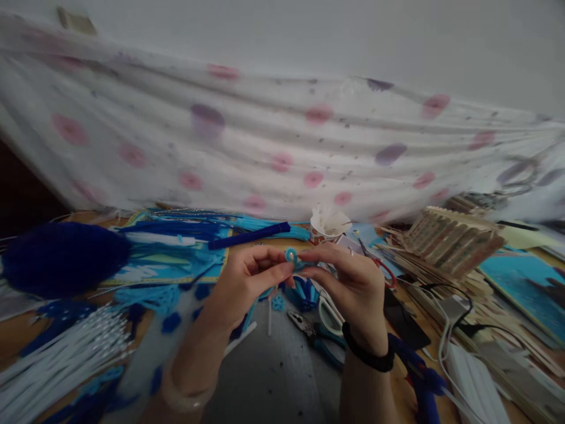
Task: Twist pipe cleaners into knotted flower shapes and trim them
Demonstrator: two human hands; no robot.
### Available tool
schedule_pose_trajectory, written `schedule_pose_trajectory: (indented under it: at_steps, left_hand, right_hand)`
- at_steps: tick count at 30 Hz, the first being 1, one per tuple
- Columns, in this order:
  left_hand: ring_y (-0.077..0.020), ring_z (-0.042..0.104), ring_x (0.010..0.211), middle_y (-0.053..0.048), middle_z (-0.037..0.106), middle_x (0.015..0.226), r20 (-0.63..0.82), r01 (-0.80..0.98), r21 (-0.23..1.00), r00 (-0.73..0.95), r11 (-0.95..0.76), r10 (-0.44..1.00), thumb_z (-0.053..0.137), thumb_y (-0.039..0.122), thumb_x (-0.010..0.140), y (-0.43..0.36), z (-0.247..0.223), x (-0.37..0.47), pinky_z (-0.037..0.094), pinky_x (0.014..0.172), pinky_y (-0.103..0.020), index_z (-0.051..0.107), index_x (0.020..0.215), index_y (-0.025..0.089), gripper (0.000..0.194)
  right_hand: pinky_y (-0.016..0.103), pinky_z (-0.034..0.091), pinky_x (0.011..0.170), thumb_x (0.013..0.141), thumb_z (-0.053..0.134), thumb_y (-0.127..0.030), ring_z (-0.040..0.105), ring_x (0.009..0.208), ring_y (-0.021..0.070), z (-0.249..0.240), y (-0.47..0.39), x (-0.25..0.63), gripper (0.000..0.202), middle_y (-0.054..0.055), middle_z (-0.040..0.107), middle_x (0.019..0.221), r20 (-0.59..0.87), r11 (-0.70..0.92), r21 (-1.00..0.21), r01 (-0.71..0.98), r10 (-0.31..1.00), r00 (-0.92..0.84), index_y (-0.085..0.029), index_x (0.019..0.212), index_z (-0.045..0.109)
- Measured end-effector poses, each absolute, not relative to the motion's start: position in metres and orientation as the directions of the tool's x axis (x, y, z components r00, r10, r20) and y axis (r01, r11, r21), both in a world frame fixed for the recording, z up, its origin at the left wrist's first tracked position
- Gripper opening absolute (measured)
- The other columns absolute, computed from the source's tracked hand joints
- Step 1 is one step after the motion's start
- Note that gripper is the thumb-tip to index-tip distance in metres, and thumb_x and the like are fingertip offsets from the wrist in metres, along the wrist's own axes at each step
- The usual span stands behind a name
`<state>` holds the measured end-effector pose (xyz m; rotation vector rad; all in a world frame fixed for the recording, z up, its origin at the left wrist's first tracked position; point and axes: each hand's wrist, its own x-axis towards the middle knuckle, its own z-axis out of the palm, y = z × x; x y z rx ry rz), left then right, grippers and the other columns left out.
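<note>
A small light-blue loop of fuzzy craft stem (291,255) is pinched between both hands at the centre of the view. My left hand (249,280) grips its left side with thumb and fingers, and a light-blue strand hangs below. From the right, my right hand (348,282) holds the loop's other side between thumb and index finger. Below them, a small blue flower shape (278,303) lies on the grey mat (269,377), beside a white stick (269,318).
Pliers (315,335) and white-handled scissors (329,315) lie under my right hand. White stems (70,359) and a dark-blue fluffy bundle (66,259) are at left. A paper cup (329,225) stands behind; a glue gun (417,371) and wooden sticks (450,241) are at right.
</note>
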<state>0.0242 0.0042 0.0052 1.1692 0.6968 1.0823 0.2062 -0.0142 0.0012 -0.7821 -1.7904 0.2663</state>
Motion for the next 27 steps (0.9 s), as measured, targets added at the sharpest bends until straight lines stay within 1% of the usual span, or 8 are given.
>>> schedule_pose_trajectory:
  at_steps: [2, 5, 9, 16, 19, 23, 25, 27]
  left_hand:
    - [-0.0097, 0.059, 0.055, -0.001, 0.071, 0.065, 0.128, -0.251, 0.967, 0.330, -0.044, 0.935, 0.079, 0.029, 0.073, 0.003, 0.006, 0.024, 0.042, 0.049, -0.019, 0.074, 0.077, 0.017, 0.014]
    - [-0.0116, 0.065, 0.067, -0.001, 0.072, 0.073, 0.209, -0.140, 0.975, 0.295, -0.174, 0.932, 0.075, 0.025, 0.078, -0.001, 0.007, 0.024, 0.049, 0.061, -0.021, 0.072, 0.080, 0.017, 0.009]
    - [-0.0115, 0.064, 0.071, 0.001, 0.070, 0.075, 0.269, -0.082, 0.963, 0.304, -0.256, 0.914, 0.069, 0.025, 0.087, -0.003, 0.005, 0.026, 0.047, 0.064, -0.021, 0.068, 0.084, 0.019, 0.006]
    - [-0.0106, 0.064, 0.070, 0.002, 0.068, 0.074, 0.246, -0.299, 0.942, 0.315, -0.150, 0.916, 0.068, 0.027, 0.089, -0.003, -0.001, 0.032, 0.050, 0.067, -0.020, 0.066, 0.086, 0.020, 0.008]
    - [-0.0102, 0.065, 0.071, 0.002, 0.068, 0.076, 0.235, -0.353, 0.928, 0.317, -0.116, 0.919, 0.069, 0.026, 0.089, -0.004, -0.003, 0.036, 0.052, 0.068, -0.019, 0.067, 0.087, 0.020, 0.007]
    - [-0.0097, 0.065, 0.069, 0.001, 0.069, 0.077, 0.199, -0.427, 0.903, 0.307, -0.052, 0.931, 0.072, 0.028, 0.088, -0.007, -0.004, 0.042, 0.053, 0.067, -0.019, 0.066, 0.086, 0.020, 0.010]
    - [-0.0088, 0.064, 0.064, 0.002, 0.069, 0.074, 0.189, -0.465, 0.885, 0.308, -0.026, 0.932, 0.072, 0.030, 0.088, -0.008, -0.003, 0.044, 0.053, 0.063, -0.018, 0.066, 0.085, 0.019, 0.013]
    - [-0.0083, 0.064, 0.061, 0.002, 0.069, 0.072, 0.180, -0.479, 0.878, 0.315, -0.008, 0.932, 0.073, 0.031, 0.087, -0.008, -0.002, 0.045, 0.052, 0.060, -0.017, 0.066, 0.087, 0.019, 0.014]
  right_hand:
    - [0.027, 0.053, 0.073, 0.089, 0.074, -0.015, 0.071, 0.078, 0.0159, 0.003, -0.017, 0.206, 0.015, -0.001, 0.079, 0.089, 0.731, 0.717, -0.574, 0.396, 0.666, -0.147, -0.026, 0.099, 0.076]
    - [0.024, 0.050, 0.065, 0.090, 0.071, -0.016, 0.066, 0.069, 0.0135, 0.007, -0.020, 0.204, 0.006, -0.002, 0.073, 0.076, 0.671, 0.655, -0.600, 0.460, 0.725, -0.157, -0.021, 0.087, 0.071]
    - [0.023, 0.045, 0.059, 0.093, 0.065, -0.020, 0.060, 0.062, 0.0120, 0.009, -0.021, 0.198, 0.016, -0.003, 0.065, 0.068, 0.636, 0.593, -0.629, 0.503, 0.765, -0.106, -0.020, 0.077, 0.063]
    - [0.021, 0.044, 0.061, 0.092, 0.064, -0.018, 0.062, 0.065, 0.0105, 0.003, -0.014, 0.185, 0.013, -0.005, 0.067, 0.071, 0.725, 0.601, -0.593, 0.535, 0.688, 0.030, -0.022, 0.080, 0.062]
    - [0.021, 0.043, 0.057, 0.095, 0.062, -0.023, 0.059, 0.060, 0.0101, -0.001, -0.014, 0.180, 0.015, -0.005, 0.064, 0.070, 0.690, 0.582, -0.671, 0.459, 0.717, 0.099, -0.023, 0.080, 0.060]
    - [0.020, 0.039, 0.042, 0.099, 0.059, -0.033, 0.050, 0.044, 0.0085, -0.005, -0.015, 0.173, 0.017, -0.007, 0.056, 0.061, 0.557, 0.521, -0.823, 0.225, 0.818, 0.143, -0.024, 0.084, 0.057]
    - [0.019, 0.036, 0.039, 0.098, 0.060, -0.034, 0.048, 0.040, 0.0082, -0.006, -0.014, 0.172, 0.017, -0.009, 0.053, 0.057, 0.532, 0.508, -0.845, 0.168, 0.831, 0.164, -0.025, 0.084, 0.056]
    - [0.019, 0.038, 0.042, 0.097, 0.063, -0.031, 0.050, 0.044, 0.0083, -0.006, -0.013, 0.172, 0.016, -0.008, 0.054, 0.059, 0.573, 0.534, -0.817, 0.217, 0.795, 0.199, -0.024, 0.083, 0.058]
